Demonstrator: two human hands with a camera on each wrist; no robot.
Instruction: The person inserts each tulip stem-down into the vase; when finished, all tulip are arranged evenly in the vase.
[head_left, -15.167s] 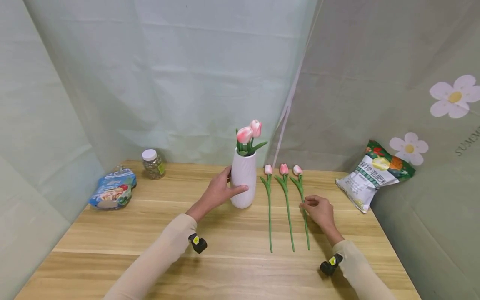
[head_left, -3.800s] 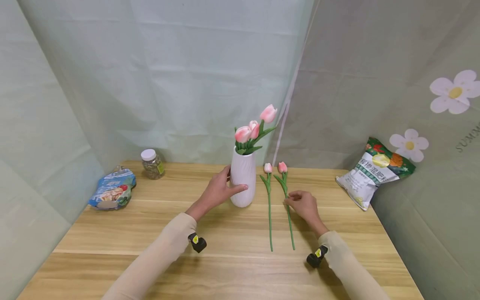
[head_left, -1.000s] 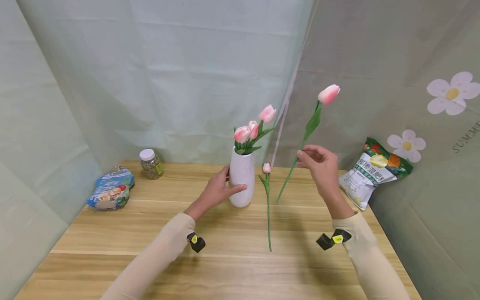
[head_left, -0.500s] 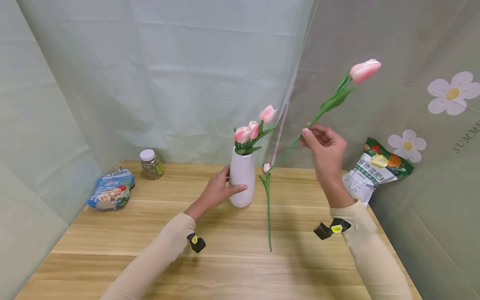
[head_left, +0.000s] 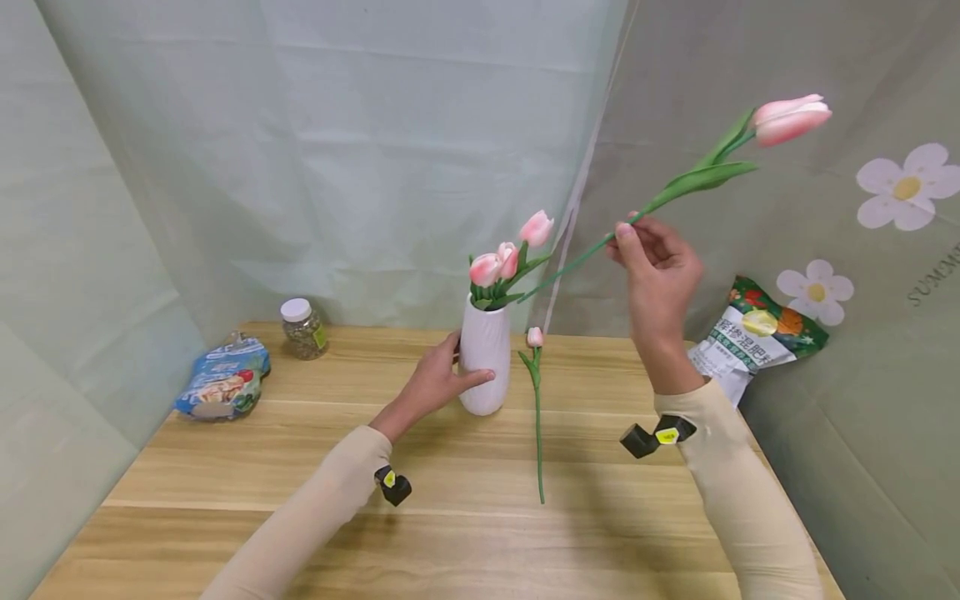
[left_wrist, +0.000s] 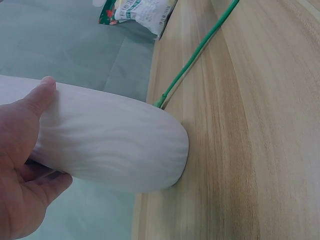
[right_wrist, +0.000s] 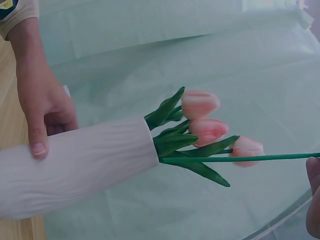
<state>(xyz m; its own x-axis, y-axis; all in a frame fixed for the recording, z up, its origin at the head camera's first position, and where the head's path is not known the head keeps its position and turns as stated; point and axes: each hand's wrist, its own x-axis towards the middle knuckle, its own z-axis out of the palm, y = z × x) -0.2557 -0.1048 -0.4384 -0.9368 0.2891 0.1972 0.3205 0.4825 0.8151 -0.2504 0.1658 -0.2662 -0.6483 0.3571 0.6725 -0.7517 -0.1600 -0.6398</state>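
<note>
A white ribbed vase (head_left: 483, 354) stands upright on the table, with several leaves and three pink tulips (head_left: 486, 268) in its mouth. My left hand (head_left: 433, 382) grips the vase's side, thumb across its front; the left wrist view shows the thumb and fingers round the vase (left_wrist: 115, 135). My right hand (head_left: 660, 279) pinches the stem of another tulip (head_left: 791, 121) between thumb and fingers. That tulip tilts, bloom to the upper right, and its stem end (right_wrist: 167, 160) is at the vase's rim; whether it is inside I cannot tell. One tulip (head_left: 537, 400) lies on the table right of the vase.
At the back left stand a white-lidded jar (head_left: 303, 329) and a blue packet (head_left: 225, 379). A green and white bag (head_left: 757, 333) leans at the right wall, partly behind my right forearm. Cloth walls (head_left: 360, 167) enclose the wooden table (head_left: 300, 533).
Three tulips lay on the table at first; one went into the vase. My right hand then lifted another, and it has since risen, tilting, its stem end moving to the vase mouth.
</note>
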